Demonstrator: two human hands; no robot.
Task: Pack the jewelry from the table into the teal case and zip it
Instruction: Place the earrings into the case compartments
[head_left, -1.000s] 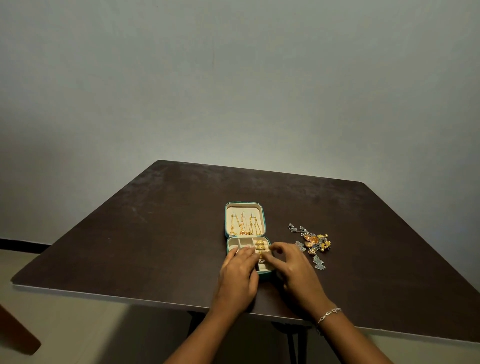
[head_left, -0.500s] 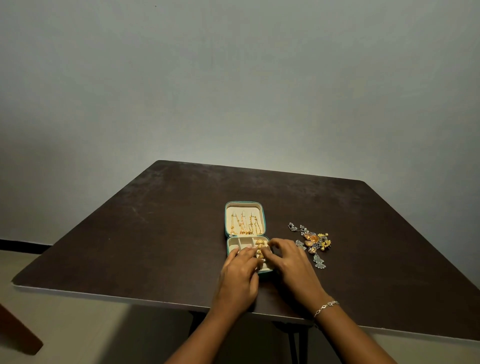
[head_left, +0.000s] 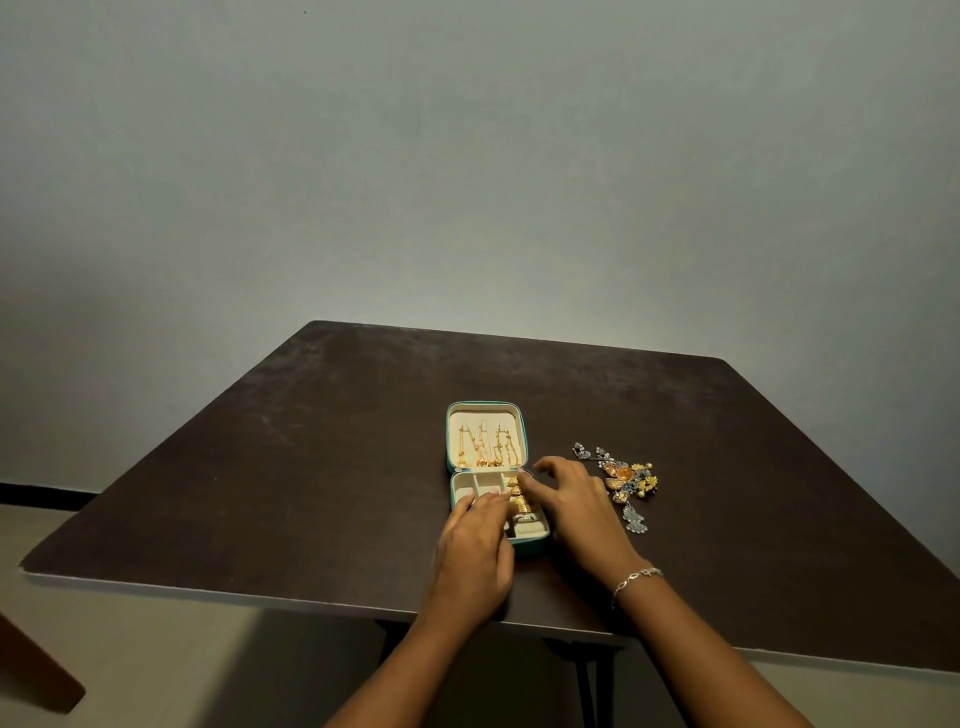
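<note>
Pressing left hand (head_left: 475, 551) onto the near tray of the open teal case (head_left: 483, 414) on the tabletop (head_left: 311, 467), fingers (head_left: 493, 501) straight and together against gold pieces (head_left: 519, 499). Lid flat at 12 o'clock, gold chains (head_left: 485, 447) inside. Reaching in from 3 o'clock with right hand (head_left: 576, 506), fingers arched, spread; any pinch impossible to tell. Loose jewelry (head_left: 626, 478) heaped farther toward 3 o'clock.

I see the teal case (head_left: 485, 405) open mid-frame on the bench (head_left: 311, 467), left hand (head_left: 475, 551) and right hand (head_left: 576, 509) both touching its lower tray. Loose jewelry (head_left: 626, 478) lies just right of it.
</note>
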